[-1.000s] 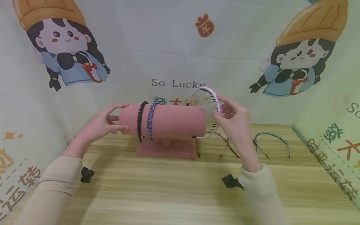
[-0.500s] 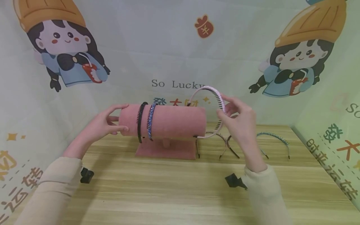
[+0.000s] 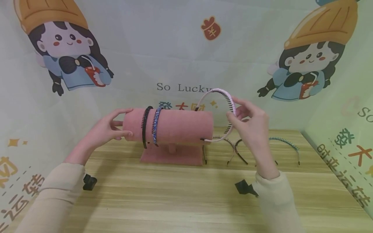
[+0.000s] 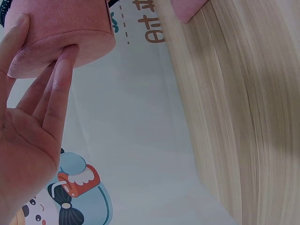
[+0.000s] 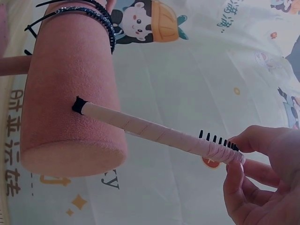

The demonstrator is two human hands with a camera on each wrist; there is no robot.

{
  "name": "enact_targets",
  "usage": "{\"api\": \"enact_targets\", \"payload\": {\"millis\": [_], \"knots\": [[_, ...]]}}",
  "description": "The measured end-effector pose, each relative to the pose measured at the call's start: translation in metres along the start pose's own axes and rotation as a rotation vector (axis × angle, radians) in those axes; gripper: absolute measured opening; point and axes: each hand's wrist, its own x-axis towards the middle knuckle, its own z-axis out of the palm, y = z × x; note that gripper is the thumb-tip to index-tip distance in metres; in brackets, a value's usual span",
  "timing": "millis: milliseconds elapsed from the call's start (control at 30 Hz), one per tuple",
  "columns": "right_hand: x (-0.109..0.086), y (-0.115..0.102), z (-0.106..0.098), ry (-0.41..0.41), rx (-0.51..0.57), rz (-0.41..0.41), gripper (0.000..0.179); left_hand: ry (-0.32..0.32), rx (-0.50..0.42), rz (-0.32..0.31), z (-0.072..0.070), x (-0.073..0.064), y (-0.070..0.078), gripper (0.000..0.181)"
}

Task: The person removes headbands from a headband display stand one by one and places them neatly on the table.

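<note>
A pink plush headband stand [image 3: 186, 124] stands on the table, its padded roll lying sideways over a flat base. My left hand [image 3: 109, 127] grips the roll's left end, thumb in front and fingers at the top and end face. Between thumb and fingers my right hand [image 3: 252, 126] pinches a pale pink headband [image 5: 154, 131] with black comb teeth. Its black tips reach the right end of the roll, while its arch stands out to the right. Around the roll's left part sit a black headband [image 3: 144, 127] and a glittery blue headband [image 3: 156, 124].
Behind the right arm, several more headbands stand on the wooden table [image 3: 163, 200], among them a beige one [image 3: 228, 139] and a teal one [image 3: 284, 142]. Printed cloth [image 3: 140, 58] encloses the back and sides. Small black devices are at both sleeves.
My right hand has moved a little to the right with the pink headband, whose arch now stands farther from the roll's end. The left hand stays on the stand.
</note>
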Motion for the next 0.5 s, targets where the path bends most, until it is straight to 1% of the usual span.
{"api": "enact_targets", "payload": {"millis": [133, 400, 500], "knots": [[0.0006, -0.0012, -0.0016, -0.002, -0.003, -0.003, 0.04, 0.001, -0.001, 0.004, 0.0001, 0.0003, -0.0001, 0.086], [-0.0004, -0.004, -0.0056, -0.021, 0.019, 0.025, 0.04, -0.004, -0.006, 0.0, 0.0002, 0.0002, -0.0004, 0.086], [-0.0007, -0.0047, -0.007, -0.024, 0.029, 0.02, 0.039, -0.004, -0.002, 0.0, 0.0002, 0.0004, -0.0007, 0.086]]}}
